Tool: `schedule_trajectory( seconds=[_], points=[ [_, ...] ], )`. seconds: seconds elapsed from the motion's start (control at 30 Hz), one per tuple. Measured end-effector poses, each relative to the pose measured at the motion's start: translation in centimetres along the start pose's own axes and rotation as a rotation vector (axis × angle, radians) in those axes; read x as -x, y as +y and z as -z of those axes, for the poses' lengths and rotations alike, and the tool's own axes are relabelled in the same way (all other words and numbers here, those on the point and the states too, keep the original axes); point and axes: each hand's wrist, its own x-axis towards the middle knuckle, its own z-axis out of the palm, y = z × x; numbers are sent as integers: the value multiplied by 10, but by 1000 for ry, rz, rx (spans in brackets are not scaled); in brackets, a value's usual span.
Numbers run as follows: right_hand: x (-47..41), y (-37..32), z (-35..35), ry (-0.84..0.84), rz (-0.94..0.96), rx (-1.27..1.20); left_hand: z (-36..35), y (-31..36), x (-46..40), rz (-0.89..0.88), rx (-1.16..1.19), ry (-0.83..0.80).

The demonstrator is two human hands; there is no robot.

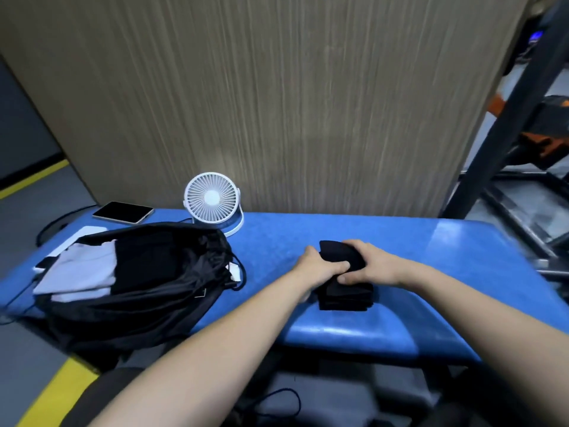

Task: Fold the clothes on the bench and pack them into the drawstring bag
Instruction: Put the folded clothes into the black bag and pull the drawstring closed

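Observation:
A small folded black garment [345,295] lies on the blue bench [446,272] near its front edge. My left hand [320,265] grips its left side and my right hand [372,266] clasps its upper fold from the right; both are closed on the cloth. The black drawstring bag [147,303] lies open on the bench to the left. Inside its mouth sit a folded light grey garment [83,272] and a folded black one [144,266].
A white desk fan [212,201] stands at the back of the bench. A tablet [123,212] and a white device [74,241] lie at the back left, with cables trailing off. A wood-grain panel rises behind. Dark metal frames stand to the right.

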Motion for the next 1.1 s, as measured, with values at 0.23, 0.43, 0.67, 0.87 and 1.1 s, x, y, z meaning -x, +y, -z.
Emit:
schedule_trajectory(
  seconds=[0.23, 0.43, 0.67, 0.87, 1.1],
  points=[
    [11, -23, -14, -15, 131, -287, 8, -3, 15, -58, 236, -54],
    [9, -66, -28, 25, 213, -577, 54, -8, 27, -143, 297, 26],
    [-24, -174, -45, 26, 360, -840, 172, -6, 55, -231, 548, 87],
    [-66, -256, -90, -81, 401, -775, 259, -37, 69, -259, 479, 307],
    [-99, -309, -142, -80, 426, -660, 315, -92, 62, -204, 384, 525]
  ],
)
